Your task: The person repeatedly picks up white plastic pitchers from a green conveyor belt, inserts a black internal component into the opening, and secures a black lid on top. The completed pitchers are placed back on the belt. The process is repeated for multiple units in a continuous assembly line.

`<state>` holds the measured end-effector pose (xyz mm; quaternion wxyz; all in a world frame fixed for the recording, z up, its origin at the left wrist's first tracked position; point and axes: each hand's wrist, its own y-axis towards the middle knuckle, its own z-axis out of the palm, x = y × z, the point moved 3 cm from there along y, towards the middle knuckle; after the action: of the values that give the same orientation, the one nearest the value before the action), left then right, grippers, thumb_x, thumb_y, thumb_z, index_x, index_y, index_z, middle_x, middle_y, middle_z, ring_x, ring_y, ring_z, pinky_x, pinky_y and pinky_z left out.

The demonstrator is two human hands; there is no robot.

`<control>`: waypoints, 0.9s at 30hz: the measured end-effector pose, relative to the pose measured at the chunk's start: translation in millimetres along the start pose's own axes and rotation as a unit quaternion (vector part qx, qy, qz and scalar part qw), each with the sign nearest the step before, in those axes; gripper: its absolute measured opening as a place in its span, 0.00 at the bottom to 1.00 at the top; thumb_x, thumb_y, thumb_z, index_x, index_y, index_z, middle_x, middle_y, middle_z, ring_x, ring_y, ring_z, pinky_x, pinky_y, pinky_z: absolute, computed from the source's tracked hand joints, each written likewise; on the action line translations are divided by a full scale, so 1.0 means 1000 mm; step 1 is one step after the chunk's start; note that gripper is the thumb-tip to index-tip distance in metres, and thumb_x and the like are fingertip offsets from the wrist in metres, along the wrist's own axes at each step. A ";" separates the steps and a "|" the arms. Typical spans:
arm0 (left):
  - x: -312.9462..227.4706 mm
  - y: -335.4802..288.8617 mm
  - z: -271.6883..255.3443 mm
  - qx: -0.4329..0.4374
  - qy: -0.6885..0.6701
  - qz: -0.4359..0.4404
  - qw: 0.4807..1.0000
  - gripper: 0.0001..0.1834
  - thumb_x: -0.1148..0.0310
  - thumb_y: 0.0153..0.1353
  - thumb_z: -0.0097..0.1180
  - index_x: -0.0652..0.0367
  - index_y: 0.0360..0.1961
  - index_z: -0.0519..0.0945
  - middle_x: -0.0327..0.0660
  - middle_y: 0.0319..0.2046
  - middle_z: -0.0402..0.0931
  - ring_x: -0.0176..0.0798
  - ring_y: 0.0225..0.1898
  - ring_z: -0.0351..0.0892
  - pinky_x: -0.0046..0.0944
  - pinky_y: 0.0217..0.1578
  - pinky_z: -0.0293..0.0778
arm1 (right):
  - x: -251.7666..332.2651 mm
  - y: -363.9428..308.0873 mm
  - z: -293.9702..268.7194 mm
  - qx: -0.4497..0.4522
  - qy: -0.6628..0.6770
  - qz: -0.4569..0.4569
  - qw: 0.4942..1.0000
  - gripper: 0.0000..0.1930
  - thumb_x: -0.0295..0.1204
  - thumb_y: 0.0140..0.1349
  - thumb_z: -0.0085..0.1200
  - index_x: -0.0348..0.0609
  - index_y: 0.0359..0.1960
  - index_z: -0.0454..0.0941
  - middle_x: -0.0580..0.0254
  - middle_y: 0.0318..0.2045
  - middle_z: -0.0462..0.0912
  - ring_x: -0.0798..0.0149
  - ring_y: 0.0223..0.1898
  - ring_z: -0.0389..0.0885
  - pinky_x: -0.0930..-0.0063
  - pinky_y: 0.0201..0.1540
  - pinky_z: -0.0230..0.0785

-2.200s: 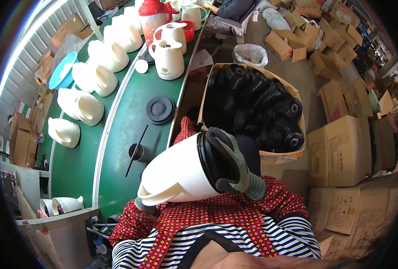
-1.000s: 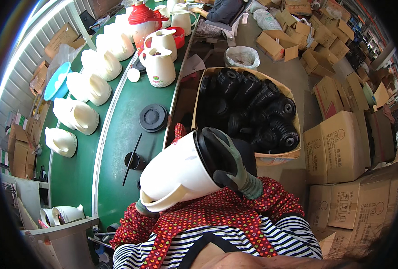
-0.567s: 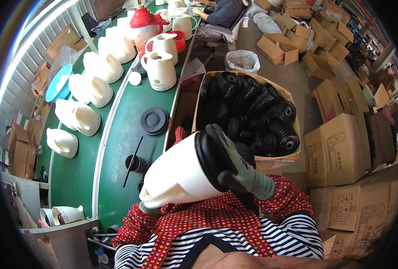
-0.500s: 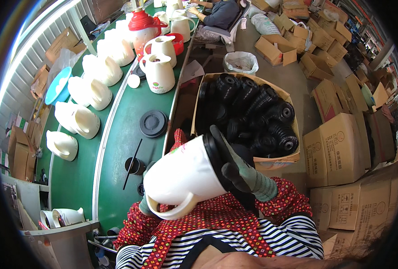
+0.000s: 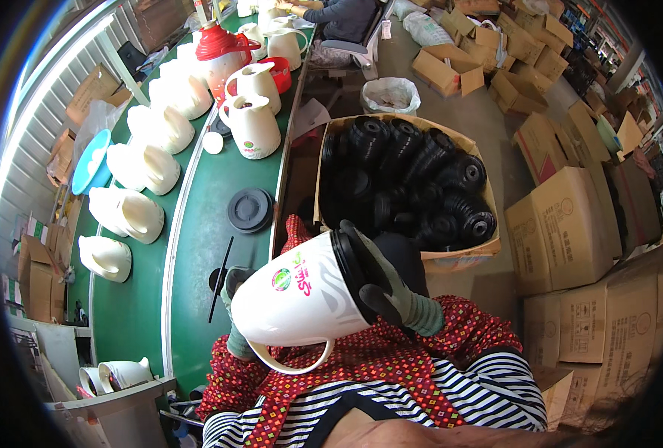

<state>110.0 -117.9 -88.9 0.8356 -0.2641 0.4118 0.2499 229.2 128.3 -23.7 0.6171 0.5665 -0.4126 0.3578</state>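
A white thermos jug (image 5: 290, 302) lies on its side in front of my chest, its looped handle (image 5: 301, 367) underneath and a printed logo facing up. My gloved left hand (image 5: 236, 282) holds the jug's far-left end; most of those fingers are behind the jug. At the other end is a round black base (image 5: 351, 275). My gloved right hand (image 5: 400, 295) grips that base, with the palm against its outer face and the thumb at its near edge. Whether the base is fully seated on the jug I cannot tell.
Left of me, a green worktable (image 5: 204, 198) bears rows of white jugs, a black disc (image 5: 250, 210), a thin black rod (image 5: 221, 280) and a red-topped jug (image 5: 219, 52). Ahead stands a carton (image 5: 458, 257) of black bases. Cardboard boxes (image 5: 563, 228) crowd the right. A person sits beyond.
The jug has turned about its long axis, bringing the logo round to the top and the handle further underneath. Both hands stay on it. The whole view has shifted slightly.
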 end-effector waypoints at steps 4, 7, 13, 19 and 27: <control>-0.003 -0.004 0.017 -0.001 0.131 -0.011 0.991 0.34 0.64 0.68 0.65 0.51 0.74 0.69 0.44 0.69 0.73 0.43 0.68 0.73 0.42 0.68 0.68 | 0.012 0.005 -0.003 0.059 -0.176 -0.153 0.971 0.55 0.62 0.65 0.58 0.33 0.80 0.49 0.39 0.80 0.47 0.39 0.80 0.50 0.45 0.79 0.44; -0.011 -0.006 0.034 0.004 0.240 -0.030 0.970 0.34 0.64 0.68 0.65 0.50 0.73 0.70 0.43 0.68 0.74 0.42 0.68 0.73 0.41 0.68 0.68 | 0.037 0.013 0.008 0.088 -0.259 -0.100 0.957 0.59 0.64 0.58 0.64 0.34 0.79 0.52 0.34 0.78 0.51 0.33 0.79 0.50 0.42 0.78 0.43; -0.004 -0.004 0.022 0.018 0.121 -0.041 0.992 0.37 0.57 0.71 0.61 0.55 0.77 0.63 0.47 0.72 0.69 0.48 0.71 0.70 0.48 0.69 0.68 | 0.001 0.007 -0.005 0.063 -0.078 0.018 0.995 0.47 0.52 0.74 0.53 0.38 0.82 0.43 0.47 0.82 0.46 0.50 0.82 0.45 0.56 0.81 0.36; 0.001 0.000 -0.022 0.006 -0.315 -0.083 0.945 0.39 0.39 0.74 0.41 0.61 0.73 0.65 0.54 0.67 0.71 0.58 0.64 0.75 0.58 0.64 0.72 | -0.048 0.004 -0.007 0.030 0.213 0.209 0.954 0.36 0.50 0.83 0.35 0.43 0.82 0.44 0.57 0.81 0.52 0.62 0.80 0.51 0.66 0.81 0.42; 0.011 -0.005 0.011 0.045 0.108 -0.036 0.992 0.28 0.53 0.69 0.52 0.62 0.62 0.72 0.53 0.57 0.77 0.55 0.51 0.80 0.52 0.52 0.78 | 0.007 0.006 0.010 0.000 -0.264 -0.062 0.962 0.35 0.37 0.77 0.49 0.32 0.79 0.53 0.43 0.78 0.56 0.46 0.79 0.53 0.59 0.80 0.43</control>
<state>125.1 -111.9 -91.5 0.8057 -0.2667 0.5006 0.1709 225.6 119.1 -15.0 0.5071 0.6654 -0.5250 0.1564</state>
